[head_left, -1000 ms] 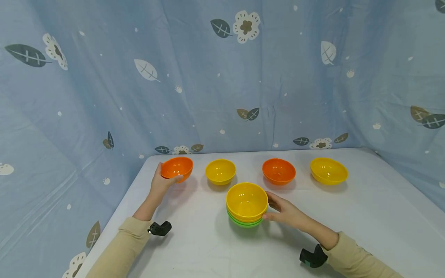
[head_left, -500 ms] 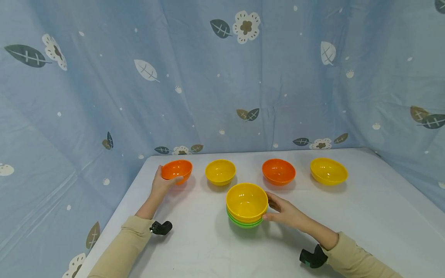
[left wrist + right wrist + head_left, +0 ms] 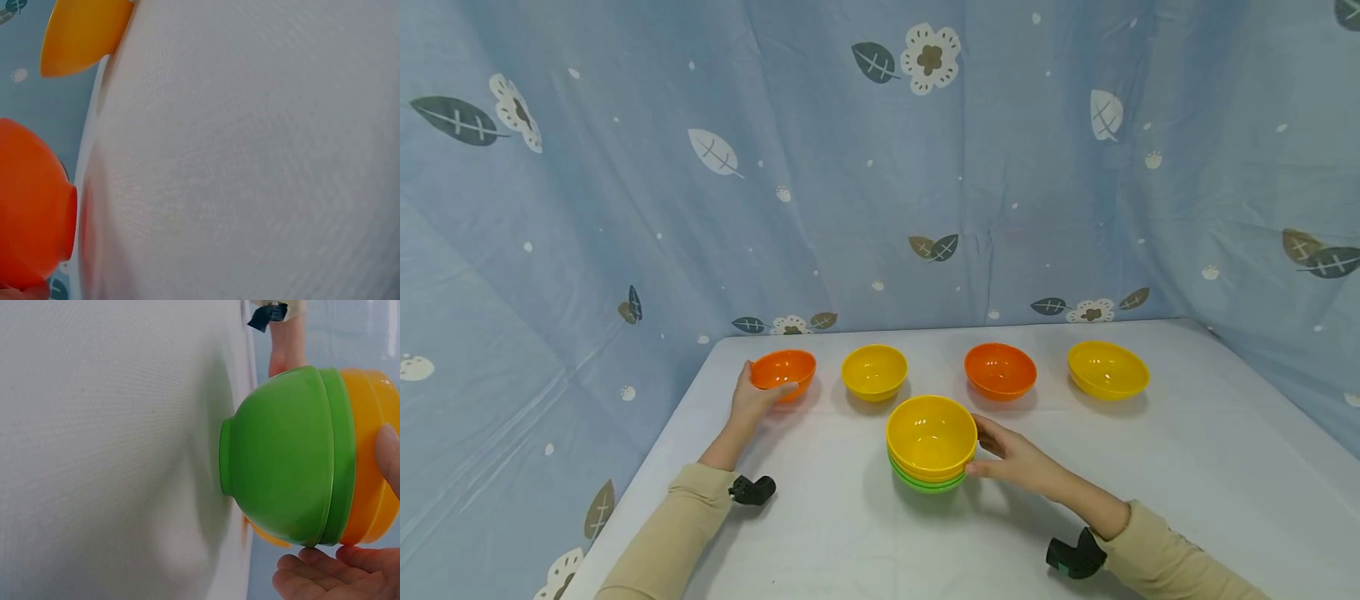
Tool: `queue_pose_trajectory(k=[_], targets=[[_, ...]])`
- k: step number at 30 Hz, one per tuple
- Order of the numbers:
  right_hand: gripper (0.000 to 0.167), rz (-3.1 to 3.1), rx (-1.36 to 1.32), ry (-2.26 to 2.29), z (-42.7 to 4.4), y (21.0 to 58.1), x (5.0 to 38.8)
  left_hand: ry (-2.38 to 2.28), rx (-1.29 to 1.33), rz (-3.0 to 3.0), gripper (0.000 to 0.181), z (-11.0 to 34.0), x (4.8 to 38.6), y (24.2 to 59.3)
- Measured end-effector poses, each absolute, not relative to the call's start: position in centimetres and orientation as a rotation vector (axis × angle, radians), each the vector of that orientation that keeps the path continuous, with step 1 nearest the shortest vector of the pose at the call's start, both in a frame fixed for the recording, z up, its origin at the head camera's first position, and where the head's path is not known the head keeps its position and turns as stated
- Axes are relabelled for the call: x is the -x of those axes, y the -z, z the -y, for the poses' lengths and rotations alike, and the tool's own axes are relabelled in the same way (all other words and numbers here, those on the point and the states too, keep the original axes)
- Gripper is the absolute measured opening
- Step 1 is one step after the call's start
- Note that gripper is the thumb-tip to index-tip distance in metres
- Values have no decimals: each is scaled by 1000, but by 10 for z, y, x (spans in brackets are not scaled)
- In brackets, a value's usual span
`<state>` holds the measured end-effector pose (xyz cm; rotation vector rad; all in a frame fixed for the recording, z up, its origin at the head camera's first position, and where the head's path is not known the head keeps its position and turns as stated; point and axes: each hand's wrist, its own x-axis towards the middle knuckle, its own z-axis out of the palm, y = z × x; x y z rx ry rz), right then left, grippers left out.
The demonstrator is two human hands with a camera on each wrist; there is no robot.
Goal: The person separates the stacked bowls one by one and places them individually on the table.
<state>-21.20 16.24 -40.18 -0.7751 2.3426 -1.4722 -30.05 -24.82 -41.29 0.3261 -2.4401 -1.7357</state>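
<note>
1. The left hand (image 3: 754, 400) holds an orange bowl (image 3: 784, 370), left on the table (image 3: 827, 517).
2. Next sits a yellow bowl (image 3: 874, 372).
3. The right hand (image 3: 1013, 457) grips the middle stack (image 3: 931, 442) (yellow over green).
4. Then come a second orange bowl (image 3: 1000, 372) and a last yellow bowl (image 3: 1108, 371).

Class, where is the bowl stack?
The bowl stack is just right of centre in the head view, against the right hand, front-left of the rightmost orange bowl.

blue leaf-print curtain (image 3: 820, 150), white-covered table (image 3: 835, 533)
</note>
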Motion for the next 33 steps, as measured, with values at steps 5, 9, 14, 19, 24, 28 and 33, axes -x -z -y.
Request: queue_pose_trajectory(k=[5, 9, 14, 19, 24, 28, 33], targets=[[77, -2337, 781, 1475, -163, 403, 212, 1728, -334, 2451, 108, 248, 301, 415], [77, -2334, 781, 1477, -163, 403, 212, 1720, -333, 2453, 108, 248, 301, 416], [77, -2342, 787, 1477, -163, 403, 212, 1730, -342, 2445, 108, 248, 301, 418], [76, -2362, 785, 1471, -162, 405, 212, 1738, -337, 2451, 108, 249, 300, 419], [75, -2362, 779, 1470, -161, 405, 213, 1736, -333, 2467, 108, 252, 300, 422], [75, -2368, 796, 1466, -162, 404, 212, 1723, -329, 2493, 109, 253, 300, 425], [75, -2358, 812, 1471, -162, 403, 211, 1714, -344, 2525, 110, 254, 301, 427]])
